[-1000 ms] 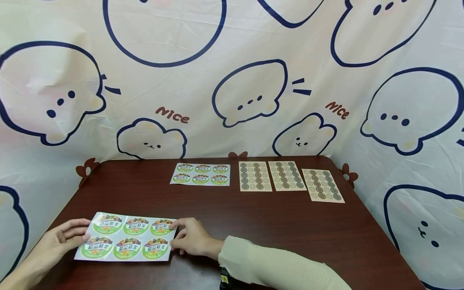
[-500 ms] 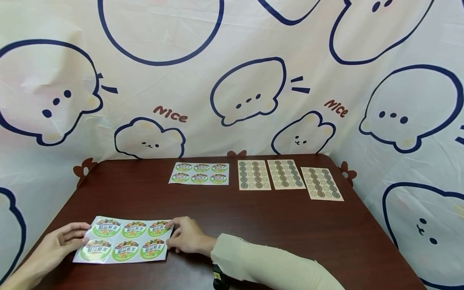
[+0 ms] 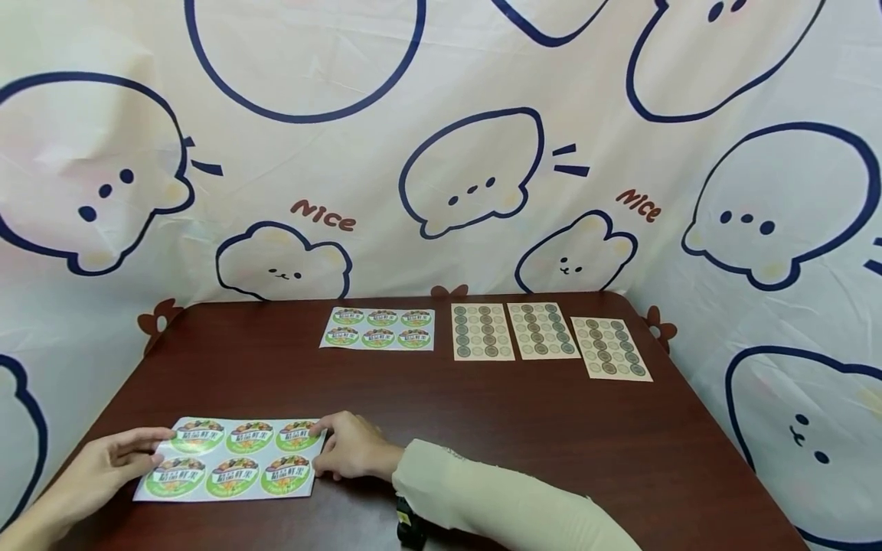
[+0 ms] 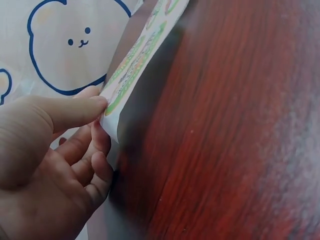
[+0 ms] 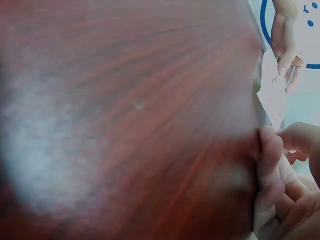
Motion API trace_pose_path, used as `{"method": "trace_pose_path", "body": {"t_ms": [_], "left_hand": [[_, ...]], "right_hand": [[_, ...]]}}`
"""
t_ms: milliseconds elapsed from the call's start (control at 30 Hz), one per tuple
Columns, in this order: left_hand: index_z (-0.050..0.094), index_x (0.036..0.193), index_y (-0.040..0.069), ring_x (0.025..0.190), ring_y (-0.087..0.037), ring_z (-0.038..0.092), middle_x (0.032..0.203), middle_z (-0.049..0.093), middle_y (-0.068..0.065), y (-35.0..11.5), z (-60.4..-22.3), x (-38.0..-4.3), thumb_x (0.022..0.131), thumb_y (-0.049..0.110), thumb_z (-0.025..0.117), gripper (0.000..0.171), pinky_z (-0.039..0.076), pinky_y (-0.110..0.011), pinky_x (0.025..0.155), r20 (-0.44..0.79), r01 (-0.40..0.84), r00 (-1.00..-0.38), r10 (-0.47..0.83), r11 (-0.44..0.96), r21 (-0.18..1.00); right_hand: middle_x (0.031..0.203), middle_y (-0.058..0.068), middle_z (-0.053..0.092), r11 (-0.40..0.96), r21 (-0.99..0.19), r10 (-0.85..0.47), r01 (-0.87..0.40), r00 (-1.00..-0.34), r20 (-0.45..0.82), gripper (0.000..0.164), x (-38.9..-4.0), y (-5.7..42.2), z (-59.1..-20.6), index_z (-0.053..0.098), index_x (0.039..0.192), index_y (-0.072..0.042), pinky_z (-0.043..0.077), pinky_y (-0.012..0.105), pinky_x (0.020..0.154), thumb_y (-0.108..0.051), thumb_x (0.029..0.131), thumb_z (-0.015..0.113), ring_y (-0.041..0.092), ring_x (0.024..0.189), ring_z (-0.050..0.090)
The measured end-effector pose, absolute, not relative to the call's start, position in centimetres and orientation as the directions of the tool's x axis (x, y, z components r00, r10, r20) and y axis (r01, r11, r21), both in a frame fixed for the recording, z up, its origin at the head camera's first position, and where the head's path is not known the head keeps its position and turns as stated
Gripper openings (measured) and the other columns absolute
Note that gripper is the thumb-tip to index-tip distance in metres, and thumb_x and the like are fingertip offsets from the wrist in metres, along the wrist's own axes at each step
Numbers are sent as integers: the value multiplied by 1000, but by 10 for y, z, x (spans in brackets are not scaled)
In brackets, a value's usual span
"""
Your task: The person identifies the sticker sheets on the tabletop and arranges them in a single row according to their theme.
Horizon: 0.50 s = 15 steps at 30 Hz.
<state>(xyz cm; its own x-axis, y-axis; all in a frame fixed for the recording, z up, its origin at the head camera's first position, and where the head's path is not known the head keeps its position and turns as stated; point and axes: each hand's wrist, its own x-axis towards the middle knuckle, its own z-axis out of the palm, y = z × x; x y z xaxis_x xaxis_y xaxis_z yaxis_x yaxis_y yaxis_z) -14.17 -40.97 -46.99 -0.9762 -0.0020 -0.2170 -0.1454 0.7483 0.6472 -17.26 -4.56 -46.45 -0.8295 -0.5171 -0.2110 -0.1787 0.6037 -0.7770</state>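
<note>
A white sticker sheet (image 3: 232, 458) with several round green fruit labels lies low over the near left part of the table. My left hand (image 3: 103, 468) pinches its left edge; in the left wrist view the thumb (image 4: 82, 109) presses on top of the sheet (image 4: 134, 67) with fingers below, and that corner is lifted off the wood. At the opposite edge, my right hand (image 3: 354, 446) grips the sheet between thumb and fingers. The right wrist view shows the curled right hand (image 5: 287, 195) by the sheet's corner (image 5: 272, 92), with the left hand (image 5: 286, 42) beyond.
Farther back on the dark wooden table (image 3: 510, 451) lies a similar fruit sticker sheet (image 3: 377, 329). Beside it are three beige sheets of small round stickers, the left (image 3: 484, 332), middle (image 3: 543, 330) and right (image 3: 611, 348). A cartoon-printed cloth (image 3: 386, 153) encloses the table.
Both hands have shifted the sticker sheet slightly left and toward the near edge, keeping hold of its two ends. The sheets at the back keep their places on the table.
</note>
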Motion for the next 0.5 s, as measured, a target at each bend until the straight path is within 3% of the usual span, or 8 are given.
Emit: {"method": "trace_pose_path", "body": {"t_ms": [300, 500], "left_hand": [[58, 130, -13, 77, 6, 59, 111, 70, -23, -413, -474, -145, 97, 5, 62, 38, 50, -21, 65, -154, -89, -988, 4, 800, 593], [57, 128, -15, 74, 2, 57, 105, 69, -21, -408, -469, -146, 93, -2, 63, 38, 48, -22, 63, -151, -76, -988, 14, 818, 570]], "right_hand": [[58, -12, 68, 644, -742, -510, -188, -828, -232, 43, -176, -57, -461, 69, 122, -29, 45, 24, 89, -13, 83, 76, 7, 43, 58], [57, -13, 66, 674, -706, -493, -216, -844, -212, 42, -179, -60, -461, 69, 121, -32, 43, 23, 78, -17, 83, 78, 5, 46, 58]]}}
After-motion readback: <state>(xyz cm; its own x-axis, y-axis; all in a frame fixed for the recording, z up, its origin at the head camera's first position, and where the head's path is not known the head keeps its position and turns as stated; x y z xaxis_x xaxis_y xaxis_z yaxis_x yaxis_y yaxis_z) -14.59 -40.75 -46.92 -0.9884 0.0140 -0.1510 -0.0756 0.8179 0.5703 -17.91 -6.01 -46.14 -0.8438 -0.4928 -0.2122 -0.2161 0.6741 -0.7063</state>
